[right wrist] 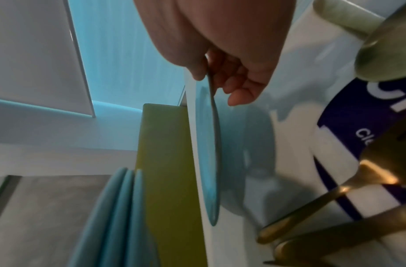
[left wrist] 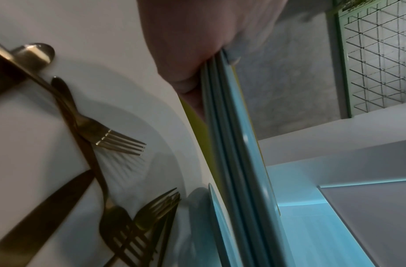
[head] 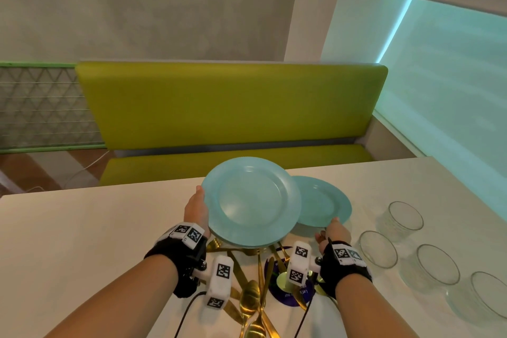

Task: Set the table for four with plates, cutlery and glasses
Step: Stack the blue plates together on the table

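Note:
My left hand (head: 196,208) grips the left rim of a stack of three light-blue plates (head: 251,202), held above the white table (head: 82,228); the left wrist view shows the stacked rims (left wrist: 222,126) edge-on under my thumb. To its right, my right hand (head: 333,230) pinches the near rim of a single blue plate (head: 323,204), thumb on top, fingers below; this plate (right wrist: 209,153) sits low over the table. Gold cutlery (head: 252,299), forks, knives and spoons, lies piled on the table between my wrists. Several clear glasses (head: 403,217) stand at the right.
A green bench seat (head: 230,107) runs along the table's far edge. A purple round label (head: 290,293) lies under the cutlery. A window (head: 450,68) borders the right side. A wire-mesh panel (head: 41,107) stands at the far left.

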`<state>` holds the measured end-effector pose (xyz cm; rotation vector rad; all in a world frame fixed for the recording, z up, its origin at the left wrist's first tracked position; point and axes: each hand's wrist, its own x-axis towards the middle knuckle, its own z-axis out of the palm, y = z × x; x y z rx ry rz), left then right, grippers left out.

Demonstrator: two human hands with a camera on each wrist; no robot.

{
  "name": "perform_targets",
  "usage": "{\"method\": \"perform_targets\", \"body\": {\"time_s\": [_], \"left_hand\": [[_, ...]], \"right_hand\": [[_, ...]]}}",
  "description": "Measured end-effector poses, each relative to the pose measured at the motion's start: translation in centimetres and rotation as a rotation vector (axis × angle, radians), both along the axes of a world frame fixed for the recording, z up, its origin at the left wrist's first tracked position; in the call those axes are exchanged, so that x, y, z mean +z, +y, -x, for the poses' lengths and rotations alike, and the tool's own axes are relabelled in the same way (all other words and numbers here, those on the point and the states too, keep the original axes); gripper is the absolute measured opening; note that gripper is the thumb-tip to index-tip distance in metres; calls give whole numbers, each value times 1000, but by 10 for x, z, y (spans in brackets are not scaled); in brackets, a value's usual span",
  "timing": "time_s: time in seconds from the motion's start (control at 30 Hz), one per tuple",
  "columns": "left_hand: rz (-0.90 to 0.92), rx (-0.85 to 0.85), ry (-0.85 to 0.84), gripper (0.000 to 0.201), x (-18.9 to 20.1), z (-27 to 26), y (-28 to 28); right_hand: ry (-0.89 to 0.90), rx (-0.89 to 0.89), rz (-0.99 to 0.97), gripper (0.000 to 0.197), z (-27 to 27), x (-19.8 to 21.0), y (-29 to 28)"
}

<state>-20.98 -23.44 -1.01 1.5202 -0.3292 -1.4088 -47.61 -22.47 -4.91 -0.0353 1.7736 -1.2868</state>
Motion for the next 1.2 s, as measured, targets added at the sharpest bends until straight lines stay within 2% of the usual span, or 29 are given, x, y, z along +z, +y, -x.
{"method": "perform_targets", "body": {"time_s": [0.13, 0.33, 0.47, 0.57, 0.7, 0.8, 0.9, 0.93, 1.03, 1.2], "left_hand": [[11, -41, 24, 53, 3, -2, 3], [63, -97, 45, 40, 12, -18, 13], [89, -169, 14, 44, 20, -41, 31], [118, -215, -94, 54, 19, -65, 47], [213, -299, -390, 42, 22, -103, 70], [195, -348, -516, 38, 12, -137, 84], [145, -422, -611, 40, 0, -168, 95], [128, -438, -626, 41, -3, -178, 99], [98, -459, -657, 43, -13, -208, 107], [17, -454, -718, 45, -38, -261, 121]], "right_hand": [[66, 116, 86, 45, -1, 16, 9], [323, 104, 120, 46, -22, 34, 24], [451, 114, 85, 46, -53, 44, 44], [420, 166, 115, 45, -93, 48, 69], [369, 200, 84, 46, -149, 33, 98], [281, 141, 57, 36, -185, 20, 116], [308, 230, 53, 25, -222, 15, 133], [306, 229, 76, 27, -236, 12, 138], [101, 162, 72, 55, -269, -10, 138], [267, 411, 44, 51, -330, -10, 154]]}}
